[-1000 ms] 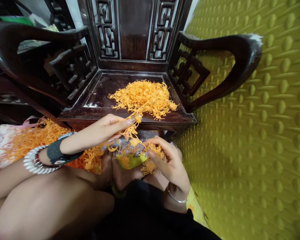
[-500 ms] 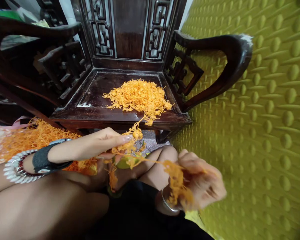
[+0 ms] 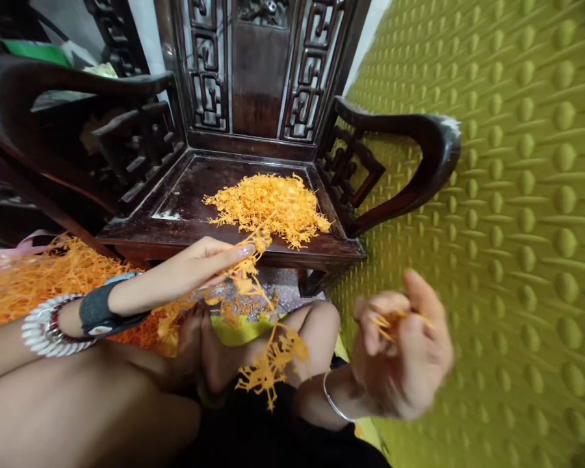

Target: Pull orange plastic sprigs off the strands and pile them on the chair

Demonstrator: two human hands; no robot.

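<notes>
My left hand [image 3: 209, 263] pinches the top of a dangling clump of orange strands [image 3: 268, 364], which hangs down over my knees. A black strap and a beaded bracelet sit on that wrist. My right hand [image 3: 404, 354], blurred by motion, is out to the right near the green wall with a few orange strands [image 3: 387, 322] between its curled fingers. A thin bangle circles that wrist. On the seat of a dark carved wooden chair [image 3: 141, 224] just ahead lies a heap of the same orange strands [image 3: 268, 205].
A large loose mass of orange strands [image 3: 39, 279] spreads at my left beside my arm. A green padded wall [image 3: 507, 227] with raised bumps fills the right side. The chair's curved armrests [image 3: 419, 130] stick out on both sides.
My right hand has pulled away to the right and upward, taking a few strands. The rest of the clump has dropped to hang from my left hand.
</notes>
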